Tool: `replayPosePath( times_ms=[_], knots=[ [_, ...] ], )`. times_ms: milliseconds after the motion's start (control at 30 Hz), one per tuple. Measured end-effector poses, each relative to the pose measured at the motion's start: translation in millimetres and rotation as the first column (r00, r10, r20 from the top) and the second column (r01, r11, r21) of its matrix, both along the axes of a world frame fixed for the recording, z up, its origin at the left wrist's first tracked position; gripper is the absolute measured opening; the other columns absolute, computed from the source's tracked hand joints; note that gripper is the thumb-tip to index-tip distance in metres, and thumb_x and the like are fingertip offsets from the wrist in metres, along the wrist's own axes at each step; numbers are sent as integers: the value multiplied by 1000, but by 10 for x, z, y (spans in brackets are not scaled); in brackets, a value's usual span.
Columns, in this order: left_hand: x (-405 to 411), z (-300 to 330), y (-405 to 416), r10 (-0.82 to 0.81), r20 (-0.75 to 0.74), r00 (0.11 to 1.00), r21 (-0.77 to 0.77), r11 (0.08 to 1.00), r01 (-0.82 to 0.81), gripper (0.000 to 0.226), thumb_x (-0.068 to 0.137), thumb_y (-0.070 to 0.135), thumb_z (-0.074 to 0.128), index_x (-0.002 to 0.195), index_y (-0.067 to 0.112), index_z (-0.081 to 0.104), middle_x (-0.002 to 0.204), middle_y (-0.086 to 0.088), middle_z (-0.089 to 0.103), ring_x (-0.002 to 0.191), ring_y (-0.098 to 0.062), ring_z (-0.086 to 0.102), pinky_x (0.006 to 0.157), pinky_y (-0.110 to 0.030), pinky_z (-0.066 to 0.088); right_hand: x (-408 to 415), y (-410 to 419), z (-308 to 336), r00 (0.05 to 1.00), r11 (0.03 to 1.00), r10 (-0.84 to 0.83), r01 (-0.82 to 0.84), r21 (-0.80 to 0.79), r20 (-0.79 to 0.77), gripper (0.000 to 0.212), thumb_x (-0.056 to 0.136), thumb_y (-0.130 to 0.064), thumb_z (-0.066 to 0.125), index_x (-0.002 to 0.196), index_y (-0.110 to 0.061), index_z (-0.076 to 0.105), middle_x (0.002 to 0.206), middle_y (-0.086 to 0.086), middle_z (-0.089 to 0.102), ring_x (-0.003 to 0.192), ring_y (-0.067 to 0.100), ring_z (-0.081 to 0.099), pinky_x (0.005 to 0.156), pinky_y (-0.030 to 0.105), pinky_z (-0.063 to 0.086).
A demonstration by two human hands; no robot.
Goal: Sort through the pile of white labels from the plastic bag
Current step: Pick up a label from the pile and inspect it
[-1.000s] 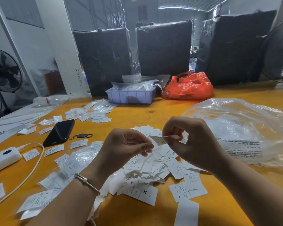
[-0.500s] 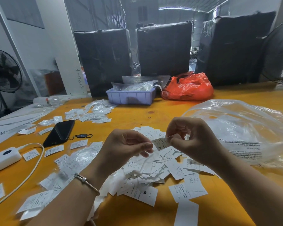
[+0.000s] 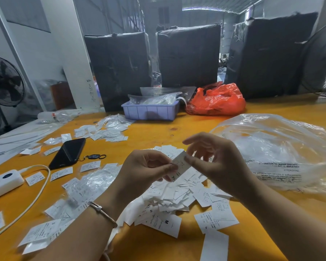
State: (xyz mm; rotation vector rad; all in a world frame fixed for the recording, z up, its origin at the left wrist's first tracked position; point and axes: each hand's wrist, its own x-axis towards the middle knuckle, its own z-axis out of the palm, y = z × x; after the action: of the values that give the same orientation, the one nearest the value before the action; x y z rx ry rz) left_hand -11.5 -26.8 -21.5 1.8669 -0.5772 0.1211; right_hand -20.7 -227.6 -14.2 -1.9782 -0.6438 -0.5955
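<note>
Left hand (image 3: 147,168): raised above the pile, thumb and fingers pinching the left edge of one white label; a thin bracelet (image 3: 102,210) sits on the wrist.
Right hand (image 3: 215,161): raised opposite the left, thumb tip against the same label's right edge, the other fingers spread loosely and curved above it.
Held label (image 3: 179,165): white slip tilted between both hands, "XL" printed near its lower end.
Pile of white labels (image 3: 177,196): heaped on the tabletop directly beneath the hands; visible size marks include S, M, L and XL.
Loose labels (image 3: 40,230): scattered across the left part of the tabletop, some under clear film.
Plastic bag (image 3: 282,149): large, clear, crumpled, lying right of the pile; printed warning text on its near side.
Tabletop (image 3: 158,247): orange-yellow surface.
Phone (image 3: 68,152): black, face up, left of the hands, a small key fob (image 3: 92,156) just beside it.
Power strip (image 3: 2,182): white, at the left edge, with a pale cable (image 3: 36,196) curving toward the viewer.
Tray (image 3: 151,111): lavender plastic, at the far side, holding clear packets.
Red bag (image 3: 216,100): crumpled, just right of the tray.
</note>
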Motion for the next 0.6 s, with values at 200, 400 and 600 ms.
replayPosePath(
  times_ms=[200,400,600],
  knots=[
    [24,-22,-12,18,-31,999,-51,999,-20,30,68,32,77,84,6,77,80,-8,76,73,-18,71,62,-24,55,-18,38,3,1000,999,-12,13,-45,16,16,79,-2,72,87,-15,77,75,-10,69,64,3,59,55,13,44],
    [33,-29,-10,32,-41,999,-62,997,-35,25,68,26,77,82,6,77,80,-7,76,76,-16,72,67,-21,55,0,35,-22,984,994,90,-98,-48,-152,14,84,-10,68,88,-20,78,86,-8,68,78,8,62,60,16,46],
    [32,28,32,103,-85,991,-113,987,-113,13,73,22,75,84,15,76,81,-3,77,75,-9,70,64,-16,52,76,-48,-44,975,974,-215,210,-88,-51,9,84,-17,67,88,-16,75,76,-9,69,65,6,62,59,27,52]
  ],
)
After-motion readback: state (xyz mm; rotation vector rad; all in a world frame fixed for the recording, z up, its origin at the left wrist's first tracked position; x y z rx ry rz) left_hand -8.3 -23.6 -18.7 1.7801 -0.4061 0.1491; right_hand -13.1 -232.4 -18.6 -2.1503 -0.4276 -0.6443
